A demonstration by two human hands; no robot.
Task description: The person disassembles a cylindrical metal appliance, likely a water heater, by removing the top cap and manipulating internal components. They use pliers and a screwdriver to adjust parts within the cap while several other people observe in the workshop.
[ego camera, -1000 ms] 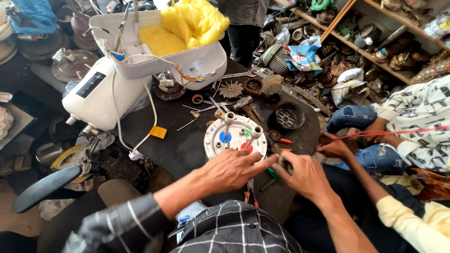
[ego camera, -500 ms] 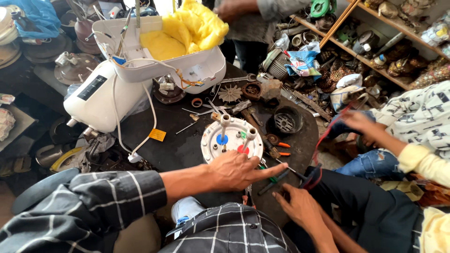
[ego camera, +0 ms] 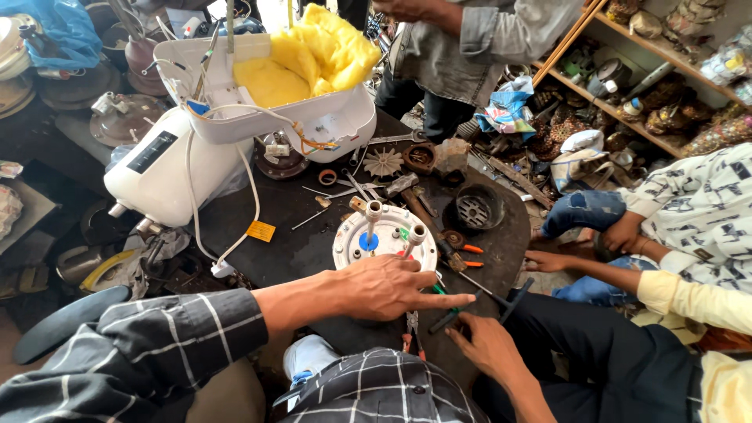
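The desk (ego camera: 274,235) was dark and round, crowded with parts. At its far left stood the white heater shell (ego camera: 168,168), with an open white casing (ego camera: 235,94) propped on it and yellow foam (ego camera: 321,55) bulging out of the top. Nearer you, at the middle, lay the round white plate (ego camera: 385,243) with two upright tubes and a blue patch. A small yellow square label (ego camera: 261,231) lay flat on the desk left of the plate, near a white cord.

Your left hand (ego camera: 384,288) lay palm down over the plate's near edge, forefinger stretched out to the right, its grip open and holding nothing. Your right hand (ego camera: 489,345) rested at the desk's near edge beside pliers (ego camera: 411,333); its fingers curled toward a dark rod (ego camera: 446,319), but you couldn't tell whether that grip had closed.
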